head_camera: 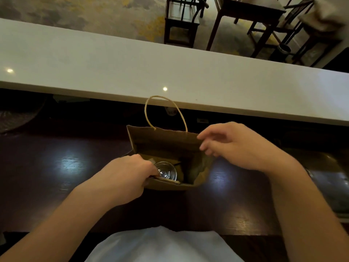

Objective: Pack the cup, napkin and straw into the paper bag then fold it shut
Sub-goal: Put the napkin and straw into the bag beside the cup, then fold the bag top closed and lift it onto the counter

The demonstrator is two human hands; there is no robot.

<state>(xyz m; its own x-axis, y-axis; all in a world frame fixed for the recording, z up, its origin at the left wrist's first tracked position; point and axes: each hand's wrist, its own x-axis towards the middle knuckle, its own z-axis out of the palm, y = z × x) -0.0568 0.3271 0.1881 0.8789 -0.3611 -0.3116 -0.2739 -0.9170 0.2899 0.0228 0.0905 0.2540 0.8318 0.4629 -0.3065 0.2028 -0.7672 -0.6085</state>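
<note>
A brown paper bag (164,140) stands open on the dark wooden table, its twine handle (164,110) sticking up at the far side. Down inside it sits a clear plastic cup (167,172) with a domed lid. My left hand (126,176) grips the bag's near left rim, fingers curled over the edge beside the cup. My right hand (238,146) hovers at the bag's far right corner with its fingers spread, touching or almost touching the rim. I cannot make out a napkin or a straw.
The dark wooden table (56,167) lies under the bag. A long white counter (170,72) rises just behind it. Beyond the counter are dark wooden chairs (181,21) and a table on a patterned carpet. White cloth (162,244) covers my lap.
</note>
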